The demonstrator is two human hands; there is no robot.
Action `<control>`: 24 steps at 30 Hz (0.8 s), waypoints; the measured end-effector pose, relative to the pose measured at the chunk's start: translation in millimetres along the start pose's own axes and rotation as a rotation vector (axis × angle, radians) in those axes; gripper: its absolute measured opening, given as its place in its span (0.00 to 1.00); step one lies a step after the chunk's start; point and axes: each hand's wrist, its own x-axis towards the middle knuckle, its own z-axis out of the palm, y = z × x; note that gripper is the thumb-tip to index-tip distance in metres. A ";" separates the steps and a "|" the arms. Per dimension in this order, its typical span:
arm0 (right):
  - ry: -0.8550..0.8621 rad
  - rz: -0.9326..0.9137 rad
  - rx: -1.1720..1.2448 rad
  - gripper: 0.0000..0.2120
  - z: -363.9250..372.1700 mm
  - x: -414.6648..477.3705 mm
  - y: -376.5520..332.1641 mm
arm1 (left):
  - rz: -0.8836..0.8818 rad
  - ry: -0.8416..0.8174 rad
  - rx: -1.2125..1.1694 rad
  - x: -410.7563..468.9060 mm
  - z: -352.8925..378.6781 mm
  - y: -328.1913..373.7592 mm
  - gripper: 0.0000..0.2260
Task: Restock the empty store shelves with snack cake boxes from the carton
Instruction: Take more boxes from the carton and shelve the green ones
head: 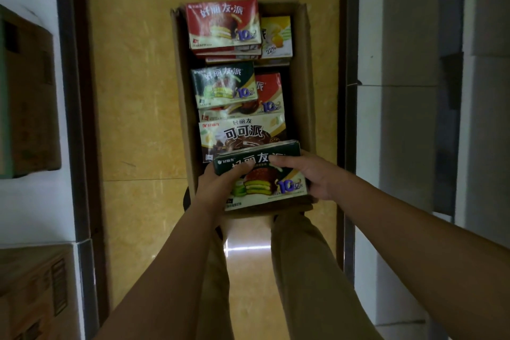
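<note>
Head view, looking down. Trousers [303, 270] lowest in frame, both forearms reaching forward. Left hand [220, 185] and right hand [309, 174] both grip one green box [265, 174] — left at its near-left corner, right on its right end, fingers of each curled over the printed top face. Box sits tilted at the near end of the carton [307, 77]; lifted or resting, cannot tell. Carton stands open on the yellow floor [132, 91]. Behind the held box: cocoa box [237, 135], then second green box [223, 83] topping a stack, red box [271, 94] just beside it — farthest, a red stack [223, 23] and yellow box [277, 36]
</note>
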 end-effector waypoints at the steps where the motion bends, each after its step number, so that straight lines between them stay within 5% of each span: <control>1: -0.008 -0.007 -0.008 0.39 0.5 -1.8 -3.7 | 0.007 -0.003 -0.001 -1.3 -0.1 3.9 0.37; 5: -0.024 -0.040 -0.030 0.49 2.5 -10.6 -20.4 | 0.036 -0.013 -0.025 -7.6 3.2 23.9 0.37; 10: -0.018 -0.092 -0.046 0.42 11.2 -32.3 -47.2 | 0.080 -0.006 -0.017 -17.4 11.0 55.4 0.31; 18: -0.014 -0.196 -0.061 0.49 23.3 -79.3 -95.5 | 0.189 -0.023 0.021 -54.5 30.5 122.4 0.28; 24: 0.008 -0.366 -0.041 0.27 37.1 -156.7 -147.2 | 0.322 -0.089 0.107 -95.0 52.2 189.3 0.35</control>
